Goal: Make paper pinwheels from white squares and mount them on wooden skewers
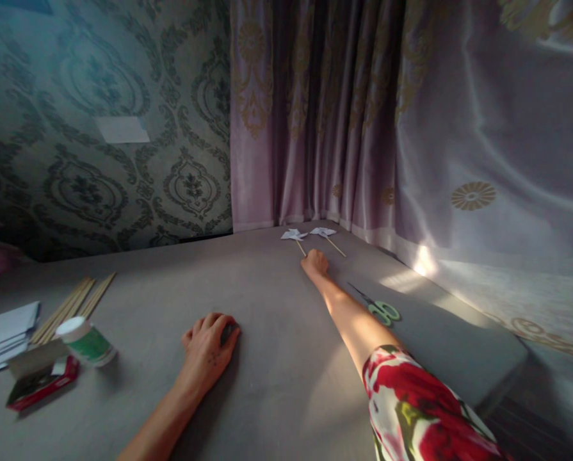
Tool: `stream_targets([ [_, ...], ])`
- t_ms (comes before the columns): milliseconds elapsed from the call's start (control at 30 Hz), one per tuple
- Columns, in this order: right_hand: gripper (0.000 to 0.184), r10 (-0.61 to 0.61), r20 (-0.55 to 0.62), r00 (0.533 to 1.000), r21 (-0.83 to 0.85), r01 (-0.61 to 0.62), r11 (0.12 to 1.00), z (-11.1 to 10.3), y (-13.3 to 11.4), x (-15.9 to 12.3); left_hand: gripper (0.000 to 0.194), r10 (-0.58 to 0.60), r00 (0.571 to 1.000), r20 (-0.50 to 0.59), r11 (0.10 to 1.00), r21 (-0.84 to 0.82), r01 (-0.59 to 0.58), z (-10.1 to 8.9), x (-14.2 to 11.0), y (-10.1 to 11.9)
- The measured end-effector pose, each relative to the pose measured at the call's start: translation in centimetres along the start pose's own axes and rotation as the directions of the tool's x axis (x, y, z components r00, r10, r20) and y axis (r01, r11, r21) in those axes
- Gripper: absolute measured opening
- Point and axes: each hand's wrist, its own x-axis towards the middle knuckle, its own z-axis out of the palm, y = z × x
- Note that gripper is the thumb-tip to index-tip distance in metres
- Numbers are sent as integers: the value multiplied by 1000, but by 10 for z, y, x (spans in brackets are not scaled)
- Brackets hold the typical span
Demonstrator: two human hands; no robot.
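Far forward on the grey-covered table (267,384), my right hand (316,262) is closed on the thin stick of a white paper pinwheel (293,235). The lower end of that stick is hidden by the fingers. Just to its right lies a second paper pinwheel (323,232), also on a thin stick. My left hand (212,346) rests on the tabletop with fingers bent and the thumb apart from them, and I see nothing in it. Scissors with light green handles (385,312) lie to the right of my right forearm.
On the left are a bundle of wooden sticks (70,310), several white paper sheets (8,330), a white-and-green bottle (87,342) and an open red box (46,387). Purple curtains (315,128) hang behind the table's far corner and along its right side.
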Motion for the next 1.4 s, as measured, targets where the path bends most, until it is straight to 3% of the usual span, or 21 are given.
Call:
stream_targets([
  [633, 28, -19, -40, 999, 47, 21, 999, -5, 9, -11, 22, 28, 998, -50, 1000, 8, -28, 6, 0, -4],
  [1167, 30, -46, -35, 998, 47, 48, 998, 1, 14, -6, 22, 3, 1000, -10, 1000, 2, -3, -1, 0, 1],
  [1400, 29, -119, -2, 993, 46, 119, 992, -3, 23, -1, 23, 9, 1000, -1, 1000, -5, -9, 0, 1, 0],
])
